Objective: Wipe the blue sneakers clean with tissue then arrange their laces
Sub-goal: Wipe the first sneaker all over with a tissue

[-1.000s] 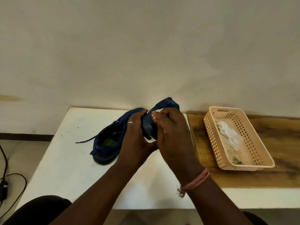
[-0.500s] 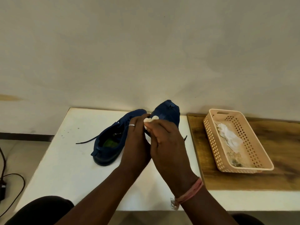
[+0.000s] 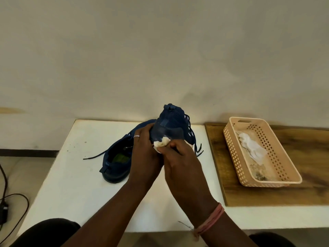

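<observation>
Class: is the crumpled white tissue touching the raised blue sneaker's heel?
Touching. The head view shows the right hand pressing the crumpled white tissue against the raised blue sneaker, no gap visible.

We are holding one blue sneaker [image 3: 169,125] up off the counter, heel end toward us and tipped upward, its dark laces [image 3: 193,139] hanging loose down the far right side. A crumpled wad of tissue [image 3: 161,143], off-white and slightly yellowed, is pressing against the lower heel of that raised sneaker. The second blue sneaker [image 3: 116,163] is resting on its sole on the white counter, just left of the raised one, opening facing up and showing a green insole, with one lace [image 3: 94,155] trailing out to the left.
</observation>
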